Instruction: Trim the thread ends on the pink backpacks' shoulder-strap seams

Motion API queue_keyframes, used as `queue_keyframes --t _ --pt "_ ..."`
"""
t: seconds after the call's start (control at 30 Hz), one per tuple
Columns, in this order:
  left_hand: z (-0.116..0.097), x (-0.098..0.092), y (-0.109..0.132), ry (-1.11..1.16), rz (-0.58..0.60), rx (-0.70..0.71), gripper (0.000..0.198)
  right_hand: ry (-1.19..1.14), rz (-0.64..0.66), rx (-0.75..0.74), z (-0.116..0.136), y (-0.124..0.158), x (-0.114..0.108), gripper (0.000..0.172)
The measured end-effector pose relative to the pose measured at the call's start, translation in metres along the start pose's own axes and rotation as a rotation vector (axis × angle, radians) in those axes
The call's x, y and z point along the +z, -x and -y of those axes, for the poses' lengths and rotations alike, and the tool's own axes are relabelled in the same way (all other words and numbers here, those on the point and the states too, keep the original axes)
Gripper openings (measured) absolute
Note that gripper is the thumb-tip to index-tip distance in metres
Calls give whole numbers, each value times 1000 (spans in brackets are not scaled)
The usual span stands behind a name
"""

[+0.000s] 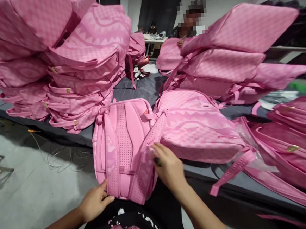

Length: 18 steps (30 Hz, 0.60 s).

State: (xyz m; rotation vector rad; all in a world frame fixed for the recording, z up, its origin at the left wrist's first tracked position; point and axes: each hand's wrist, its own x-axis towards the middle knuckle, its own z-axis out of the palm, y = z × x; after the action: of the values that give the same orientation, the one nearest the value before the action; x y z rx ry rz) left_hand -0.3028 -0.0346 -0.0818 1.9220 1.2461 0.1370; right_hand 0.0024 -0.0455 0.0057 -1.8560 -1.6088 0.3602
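Note:
A pink backpack (136, 126) leans at the table's front edge against my lap, its padded back and shoulder straps facing me. My left hand (96, 202) grips its lower left edge, thumb apart from the curled fingers. On the other side, my right hand (170, 166) is closed, its fingertips touching the right shoulder strap (143, 164). A small dark object (157, 160) shows at those fingers; its kind cannot be made out. Touching on the right, another pink backpack (196, 125) lies with its wavy, zigzag-patterned front up and a strap hanging over the edge.
Tall stacks of pink backpacks stand on the left (81, 74) and right (224, 52) of the dark-covered table (124, 90). More backpacks (290, 142) lie at near right. Beyond the table is a person (190, 21). A thin cord (58, 160) lies on the floor.

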Motion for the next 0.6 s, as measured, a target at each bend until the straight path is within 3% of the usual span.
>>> queue_keyframes --t 0.03,0.07,0.13,0.23,0.3,0.37,0.47,0.6 --pt "-10 -14 -6 -168 1 112 23 128 46 -147 17 -6 12 44" --pt "-22 -29 -16 -308 -34 207 27 271 104 -263 31 -13 22 41" --pt "-52 -57 -46 -445 -149 327 35 490 175 -321 47 -23 34 32" --pt "-108 -82 -114 -561 -253 591 36 610 134 -71 37 -23 31 25" --pt "-143 -85 -162 -606 -229 804 31 665 101 104 17 -16 21 18" --pt "-168 -82 -202 -657 -194 948 30 661 117 251 -3 -9 12 24" --pt "-185 -76 -236 -769 -146 1034 35 583 215 346 -23 -4 11 31" --pt "-179 -76 -241 -924 -29 1081 40 556 289 385 -41 -7 25 54"
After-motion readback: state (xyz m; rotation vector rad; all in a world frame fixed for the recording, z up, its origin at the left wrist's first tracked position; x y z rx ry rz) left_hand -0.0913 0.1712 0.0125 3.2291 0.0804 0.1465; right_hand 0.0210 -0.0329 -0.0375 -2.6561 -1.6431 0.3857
